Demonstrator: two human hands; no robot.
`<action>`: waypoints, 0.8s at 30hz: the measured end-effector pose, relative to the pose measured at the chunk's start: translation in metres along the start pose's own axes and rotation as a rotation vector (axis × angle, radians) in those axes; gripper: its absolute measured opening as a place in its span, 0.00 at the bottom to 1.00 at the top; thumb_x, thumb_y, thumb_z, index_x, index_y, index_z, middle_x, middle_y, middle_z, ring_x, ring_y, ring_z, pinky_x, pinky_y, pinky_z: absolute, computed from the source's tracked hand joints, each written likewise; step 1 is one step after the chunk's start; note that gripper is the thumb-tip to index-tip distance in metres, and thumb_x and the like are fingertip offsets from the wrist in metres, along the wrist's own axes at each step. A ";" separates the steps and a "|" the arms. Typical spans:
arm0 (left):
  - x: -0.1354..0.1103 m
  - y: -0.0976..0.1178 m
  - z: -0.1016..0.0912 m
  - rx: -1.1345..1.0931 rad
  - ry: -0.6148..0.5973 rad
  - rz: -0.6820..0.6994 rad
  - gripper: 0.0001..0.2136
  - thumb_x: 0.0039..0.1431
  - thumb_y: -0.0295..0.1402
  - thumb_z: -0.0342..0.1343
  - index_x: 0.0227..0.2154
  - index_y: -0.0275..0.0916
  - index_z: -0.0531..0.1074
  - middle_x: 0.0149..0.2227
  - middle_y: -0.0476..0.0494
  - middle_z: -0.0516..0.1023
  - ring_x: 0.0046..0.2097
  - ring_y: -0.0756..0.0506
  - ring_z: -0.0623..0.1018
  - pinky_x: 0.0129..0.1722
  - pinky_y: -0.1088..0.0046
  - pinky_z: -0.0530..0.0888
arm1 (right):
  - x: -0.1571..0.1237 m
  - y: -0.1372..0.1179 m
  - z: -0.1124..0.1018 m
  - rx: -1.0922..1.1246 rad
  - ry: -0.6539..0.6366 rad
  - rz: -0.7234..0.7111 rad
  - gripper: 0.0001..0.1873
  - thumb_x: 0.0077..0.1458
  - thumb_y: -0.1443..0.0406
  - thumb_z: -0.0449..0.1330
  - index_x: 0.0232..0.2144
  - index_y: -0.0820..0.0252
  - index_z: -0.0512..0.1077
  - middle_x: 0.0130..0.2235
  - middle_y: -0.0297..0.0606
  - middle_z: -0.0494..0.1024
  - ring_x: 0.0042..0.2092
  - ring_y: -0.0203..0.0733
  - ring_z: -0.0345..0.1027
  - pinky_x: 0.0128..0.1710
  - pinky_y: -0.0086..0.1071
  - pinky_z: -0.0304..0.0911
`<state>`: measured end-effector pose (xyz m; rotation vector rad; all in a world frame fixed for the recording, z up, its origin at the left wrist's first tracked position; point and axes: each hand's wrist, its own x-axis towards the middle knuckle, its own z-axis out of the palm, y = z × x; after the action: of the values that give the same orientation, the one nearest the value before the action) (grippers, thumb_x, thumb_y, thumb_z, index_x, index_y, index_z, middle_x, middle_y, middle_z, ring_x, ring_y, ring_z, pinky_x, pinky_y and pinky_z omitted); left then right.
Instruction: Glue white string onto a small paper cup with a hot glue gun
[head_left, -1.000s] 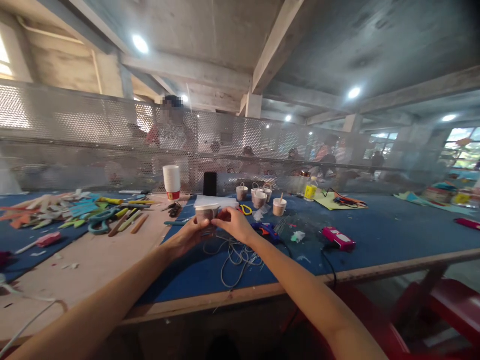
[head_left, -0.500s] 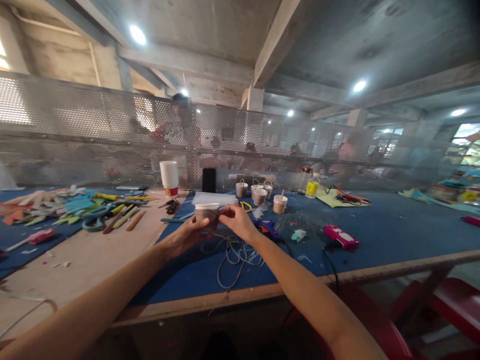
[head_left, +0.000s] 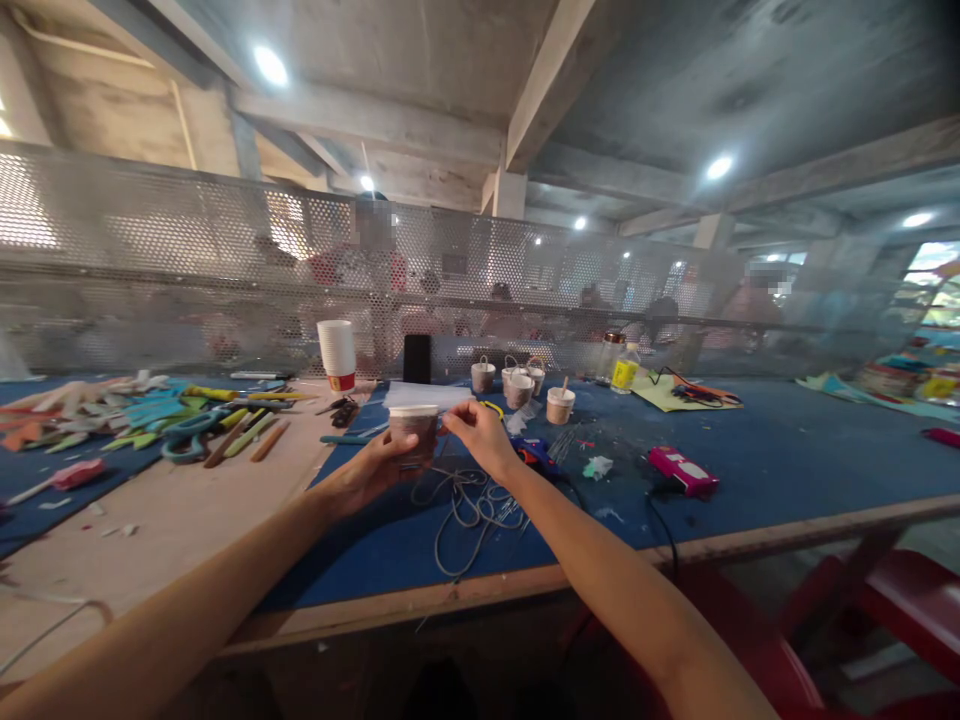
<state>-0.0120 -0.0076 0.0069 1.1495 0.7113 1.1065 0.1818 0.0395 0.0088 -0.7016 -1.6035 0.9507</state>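
Note:
My left hand (head_left: 382,462) is closed around a small paper cup (head_left: 412,424) with a white rim and a grey-brown covering on its side. The cup stands upright above the blue table mat. Just right of it, my right hand (head_left: 480,432) has thumb and fingertips pinched together; what lies between them is too small to make out. Below both hands, a loose grey cord (head_left: 457,540) lies in loops on the mat. Beside my right wrist sits a blue glue gun (head_left: 536,455), partly hidden by that hand.
Several small covered cups with handles (head_left: 519,391) stand behind my hands, beside a cup with a stick (head_left: 560,406). At left are stacked white cups (head_left: 337,355), scissors (head_left: 187,436) and foam pieces. A pink device (head_left: 682,470) lies right. A perforated metal screen (head_left: 465,260) borders the table.
My right hand has shifted slightly right, opening a small gap between its fingertips and the cup. My left hand keeps the cup in nearly the same place.

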 end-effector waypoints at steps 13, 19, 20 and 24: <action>-0.002 0.001 0.002 -0.006 -0.008 -0.011 0.21 0.55 0.32 0.66 0.53 0.37 0.75 0.52 0.34 0.80 0.45 0.40 0.80 0.42 0.68 0.76 | 0.000 -0.001 -0.001 -0.060 0.021 0.011 0.09 0.54 0.58 0.63 0.30 0.58 0.71 0.29 0.35 0.80 0.35 0.42 0.76 0.39 0.33 0.68; -0.002 0.000 0.001 -0.001 -0.014 -0.009 0.22 0.55 0.33 0.66 0.54 0.39 0.75 0.54 0.35 0.79 0.49 0.39 0.79 0.43 0.68 0.76 | 0.000 -0.002 -0.001 -0.074 0.030 0.020 0.08 0.54 0.60 0.62 0.30 0.58 0.71 0.28 0.34 0.80 0.34 0.41 0.76 0.39 0.32 0.68; -0.002 0.000 0.000 -0.009 -0.012 -0.011 0.22 0.55 0.32 0.66 0.54 0.39 0.75 0.54 0.34 0.79 0.49 0.39 0.79 0.43 0.67 0.76 | 0.000 -0.002 -0.001 -0.073 0.029 0.023 0.08 0.55 0.60 0.62 0.30 0.58 0.70 0.28 0.34 0.80 0.34 0.41 0.76 0.38 0.32 0.68; -0.001 -0.002 -0.001 -0.034 -0.016 -0.030 0.22 0.55 0.32 0.66 0.54 0.38 0.74 0.55 0.34 0.78 0.48 0.39 0.80 0.43 0.67 0.76 | 0.000 -0.004 -0.001 -0.065 0.026 0.035 0.08 0.55 0.60 0.62 0.29 0.58 0.70 0.27 0.33 0.79 0.34 0.41 0.76 0.38 0.32 0.68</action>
<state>-0.0127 -0.0083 0.0050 1.1144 0.6922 1.0792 0.1828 0.0376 0.0118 -0.7861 -1.6098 0.9146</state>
